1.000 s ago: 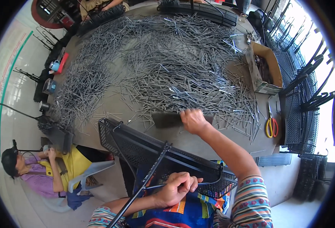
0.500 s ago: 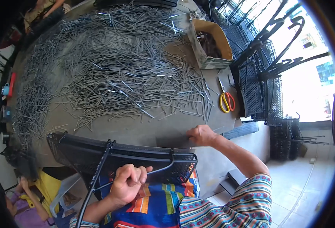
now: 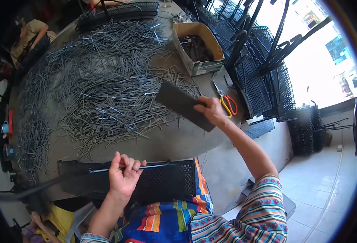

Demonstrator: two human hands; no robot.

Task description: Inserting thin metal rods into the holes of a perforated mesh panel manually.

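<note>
My left hand (image 3: 124, 174) is turned palm up, its fingers curled around a thin metal rod (image 3: 156, 165). The rod lies across a black perforated metal basket (image 3: 168, 180), which rests against my lap at the table edge. A dark blurred bar (image 3: 28, 190) reaches out from the basket's left side. Over the right part of the table, my right hand (image 3: 212, 110) grips a flat dark grey rectangular plate (image 3: 180, 103) by its right end. The plate is tilted and covers part of a large heap of thin metal rods (image 3: 117, 89).
Scissors (image 3: 225, 101) with red and yellow handles lie right of my right hand. Behind them stands an open cardboard box (image 3: 204, 67). Black perforated racks (image 3: 255, 87) crowd the right side. Another person (image 3: 32, 38) sits at the far left; a yellow-clad person (image 3: 65, 220) is lower left.
My right hand has risen from beside the basket, bringing the plate up over the rods. The basket has turned and its long bar has swung left. My left hand has rolled open-palmed upward.
</note>
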